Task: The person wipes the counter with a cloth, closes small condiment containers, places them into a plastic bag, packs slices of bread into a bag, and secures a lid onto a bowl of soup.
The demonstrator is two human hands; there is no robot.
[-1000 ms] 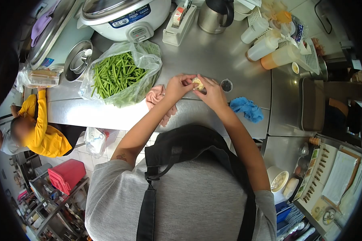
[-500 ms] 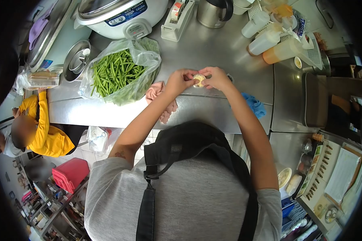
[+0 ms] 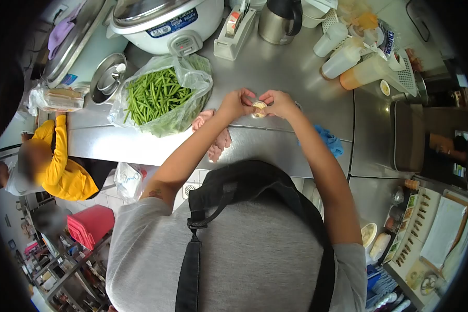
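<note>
A small round clear cup (image 3: pixel 259 109) with pale yellow contents is held between my two hands, over the steel counter. My left hand (image 3: pixel 237 104) is closed on its left side, with a finger or thumb across the top. From the right, my right hand (image 3: pixel 280 104) pinches the cup's edge. Fingers partly cover the cup, and whether a lid is on it I cannot tell. Beside my left forearm lies a pink cloth (image 3: pixel 223 140). A blue cloth (image 3: pixel 328 140) rests right of my right forearm.
An open plastic bag of green beans (image 3: pixel 158 96) stands left of my hands. Behind are a rice cooker (image 3: pixel 192 23), a tape dispenser (image 3: pixel 235 34) and a steel jug (image 3: pixel 275 23). Squeeze bottles (image 3: pixel 343 57) lie at right. A person in yellow (image 3: pixel 70 174) is at far left.
The view has shifted slightly. My fingers have moved on the cup, and a finger or thumb now crosses its top. The cup stays between both hands.
</note>
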